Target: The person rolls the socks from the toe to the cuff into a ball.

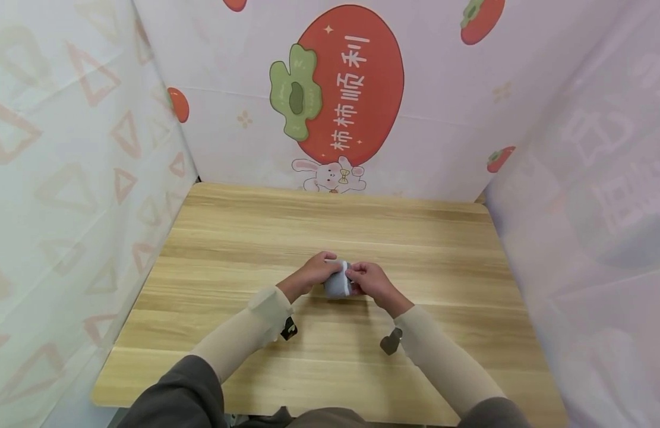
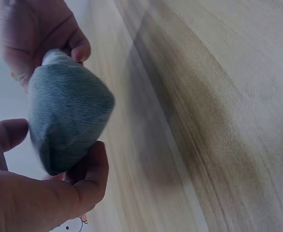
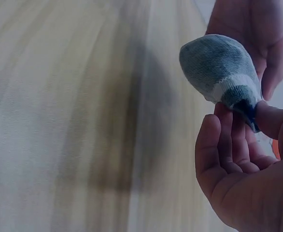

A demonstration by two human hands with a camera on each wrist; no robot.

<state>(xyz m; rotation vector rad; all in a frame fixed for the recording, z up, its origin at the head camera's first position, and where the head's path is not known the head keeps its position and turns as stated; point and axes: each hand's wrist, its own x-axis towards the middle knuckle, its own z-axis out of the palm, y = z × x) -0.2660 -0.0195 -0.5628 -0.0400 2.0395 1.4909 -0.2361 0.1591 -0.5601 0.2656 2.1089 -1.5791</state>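
Observation:
Both hands hold a small grey-blue knitted bundle, which looks like a rolled sock (image 1: 337,285), just above the wooden table. My left hand (image 1: 316,270) grips its left side, with thumb and fingers around the rounded cloth in the left wrist view (image 2: 69,111). At the bundle's other end my right hand (image 1: 369,278) pinches the opening. In the right wrist view a white ribbed band and a dark piece of fabric (image 3: 247,113) show there, between thumb and fingers of the right hand (image 3: 247,179). What lies inside the bundle is hidden.
The wood-grain table (image 1: 228,238) spreads out around the hands. Printed cloth walls (image 1: 442,119) stand behind it and on both sides. Dark wrist mounts (image 1: 391,342) are strapped over the light sleeves.

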